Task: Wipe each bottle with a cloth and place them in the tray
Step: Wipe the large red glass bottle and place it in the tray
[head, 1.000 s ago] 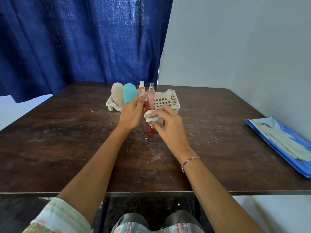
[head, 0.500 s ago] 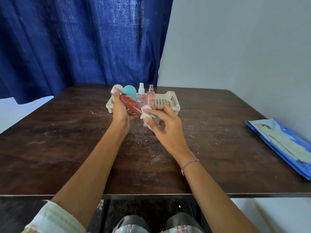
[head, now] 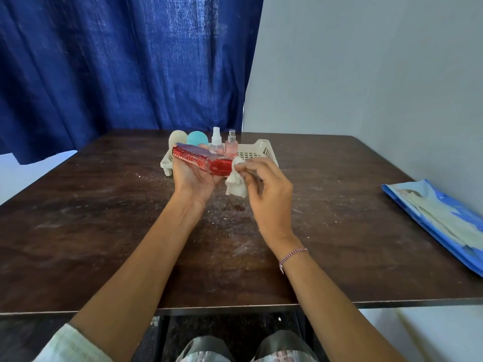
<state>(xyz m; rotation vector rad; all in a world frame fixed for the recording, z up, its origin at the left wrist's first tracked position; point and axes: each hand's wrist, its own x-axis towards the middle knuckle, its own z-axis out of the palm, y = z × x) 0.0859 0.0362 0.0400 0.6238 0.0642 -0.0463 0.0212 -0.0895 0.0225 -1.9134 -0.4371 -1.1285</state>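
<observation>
- A dark, dusty tabletop (head: pixel 104 231) is seen in front of a blue curtain (head: pixel 117 61). A white tray (head: pixel 264 150) stands at its far side, and four bottles (head: pixel 216 138) are already set in it.
- The red bottle (head: pixel 198 159) is held on its side above the tabletop, just before the tray, with the left hand (head: pixel 192 178) curled under its body.
- A white cloth (head: pixel 235 182) is pinched by the fingers of the right hand (head: pixel 269 189) and touches the bottle's right end.
- The bottle is judged to be stiff, probably breakable, rather heavy with liquid, and smooth. It should be gripped around its middle.
</observation>
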